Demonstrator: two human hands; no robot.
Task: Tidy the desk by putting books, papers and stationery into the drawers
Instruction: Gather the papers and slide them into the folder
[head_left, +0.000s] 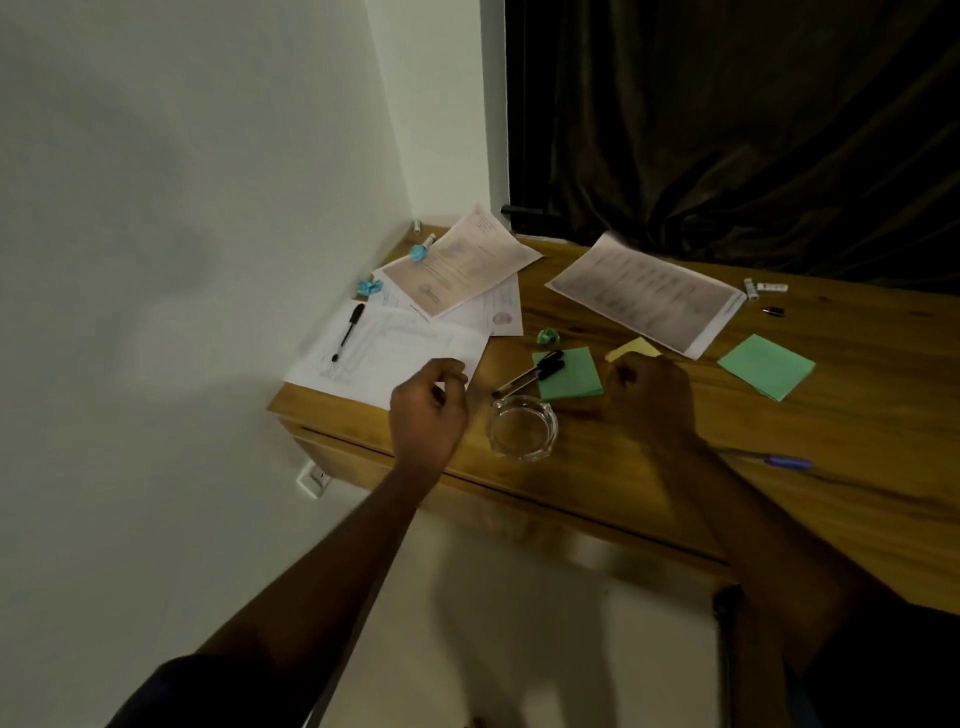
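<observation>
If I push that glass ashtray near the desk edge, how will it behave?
The glass ashtray looks thick and squat, so it would probably slide rather than tip. It sits close to the desk's front edge, and being glass it could break if it fell.

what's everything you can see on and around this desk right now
desk: 1, wood, against the white wall
printed sheets: about 5, white or pinkish, four overlapping at far left, one apart at centre back
black pens: 3, one on the left sheet, two on a green pad
green note pads: 2, centre and right
yellow note: 1, by the right hand
glass ashtray: 1, clear, front edge
blue pen: 1, front right
crumpled scraps: 2, green centre, blue far left
curtain: 1, dark, behind
left hand: loosely curled, empty
right hand: curled, contents unclear
</observation>
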